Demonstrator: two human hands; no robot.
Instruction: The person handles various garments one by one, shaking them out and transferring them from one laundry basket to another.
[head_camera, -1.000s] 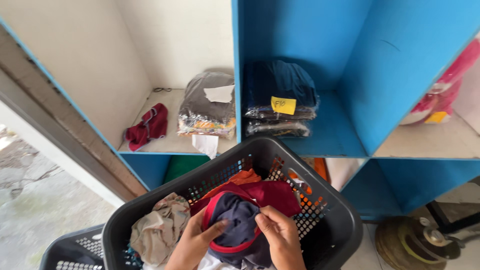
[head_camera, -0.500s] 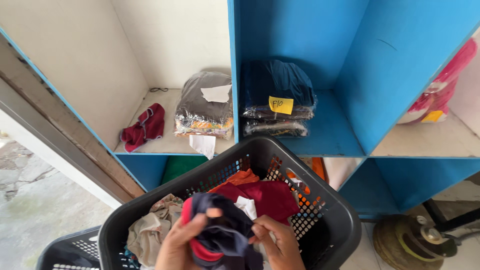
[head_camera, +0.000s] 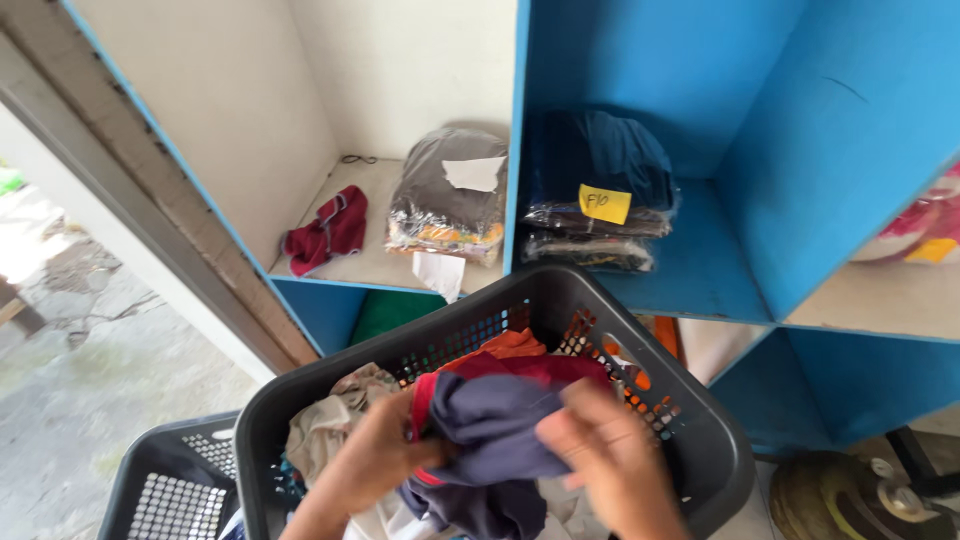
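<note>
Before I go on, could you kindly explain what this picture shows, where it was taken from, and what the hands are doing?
There is no machine here. A camera worn on a person's head looks down at their two bare hands. The left hand and the right hand both have a grip on a dark blue garment with red trim, held over a dark plastic laundry basket full of mixed clothes. Behind stands a blue and white shelf unit. Its compartments hold a red cloth, a clear bag of clothes and a bagged dark bundle with a yellow note. A second basket sits lower left.
</note>
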